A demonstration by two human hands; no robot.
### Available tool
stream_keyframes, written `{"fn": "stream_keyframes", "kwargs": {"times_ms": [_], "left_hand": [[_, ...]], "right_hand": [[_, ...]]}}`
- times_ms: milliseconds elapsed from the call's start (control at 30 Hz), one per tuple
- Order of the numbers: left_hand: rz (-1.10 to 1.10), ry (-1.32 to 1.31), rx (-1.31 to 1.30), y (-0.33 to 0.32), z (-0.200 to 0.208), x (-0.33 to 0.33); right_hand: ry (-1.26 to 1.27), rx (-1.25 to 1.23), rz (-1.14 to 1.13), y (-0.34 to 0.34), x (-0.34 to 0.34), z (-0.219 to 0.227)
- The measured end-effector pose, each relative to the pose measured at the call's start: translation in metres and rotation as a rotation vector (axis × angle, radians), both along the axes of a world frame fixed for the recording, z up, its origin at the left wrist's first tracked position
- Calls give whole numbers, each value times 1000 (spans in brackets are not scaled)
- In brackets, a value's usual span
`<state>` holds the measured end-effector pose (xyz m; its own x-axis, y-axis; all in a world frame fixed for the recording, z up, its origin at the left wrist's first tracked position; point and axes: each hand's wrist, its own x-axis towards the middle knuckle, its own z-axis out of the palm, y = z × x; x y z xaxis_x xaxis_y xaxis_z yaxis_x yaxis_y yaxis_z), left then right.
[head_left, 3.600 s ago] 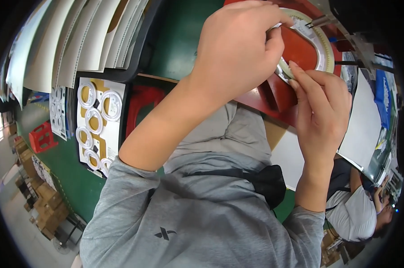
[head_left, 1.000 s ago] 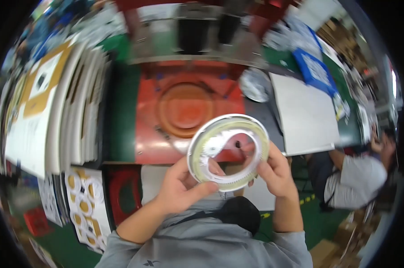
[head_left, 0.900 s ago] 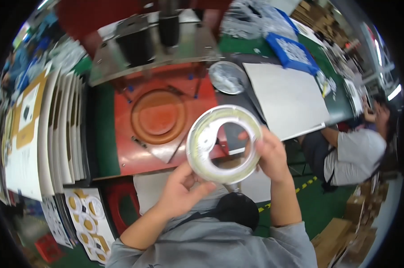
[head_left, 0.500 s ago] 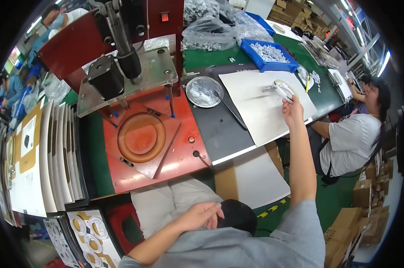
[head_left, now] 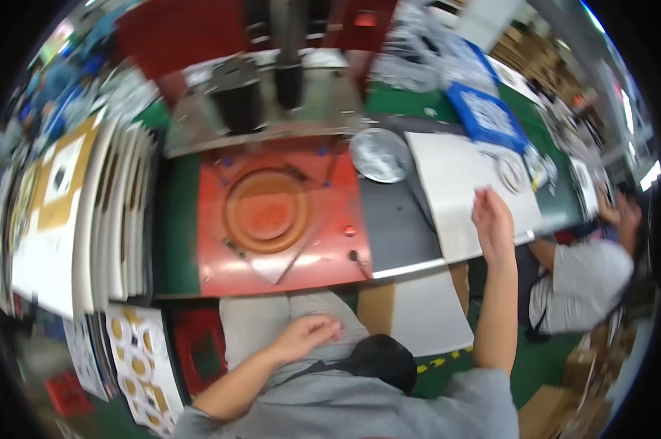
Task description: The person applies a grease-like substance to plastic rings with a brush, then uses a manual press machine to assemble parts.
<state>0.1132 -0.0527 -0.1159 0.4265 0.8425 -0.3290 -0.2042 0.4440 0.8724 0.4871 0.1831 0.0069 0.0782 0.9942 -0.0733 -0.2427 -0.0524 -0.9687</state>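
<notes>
press column (head_left: 290, 44) blurred, top cut off
</notes>
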Motion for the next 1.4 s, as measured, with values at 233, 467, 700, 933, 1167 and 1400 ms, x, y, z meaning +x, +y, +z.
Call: {"fn": "stream_keyframes", "kwargs": {"times_ms": [233, 467, 700, 933, 1167, 1400], "left_hand": [[-134, -61, -116, 5, 8, -26], [109, 152, -34, -46, 44, -97], [1148, 1322, -254, -183, -12, -246], [991, 1768, -573, -253, -75, -265], [1093, 1616, -560, -244, -90, -261], [657, 1811, -224, -227, -95, -298]], "right_hand": [[-133, -25, 1313, -123, -140, 46], [-199, -258, 1732, -186, -272, -39], [-226, -290, 1794, -190, -354, -87], [119, -640, 1641, -183, -378, -119], [255, -748, 1511, -174, -369, -144], [275, -765, 1547, -170, -366, -159]]}}
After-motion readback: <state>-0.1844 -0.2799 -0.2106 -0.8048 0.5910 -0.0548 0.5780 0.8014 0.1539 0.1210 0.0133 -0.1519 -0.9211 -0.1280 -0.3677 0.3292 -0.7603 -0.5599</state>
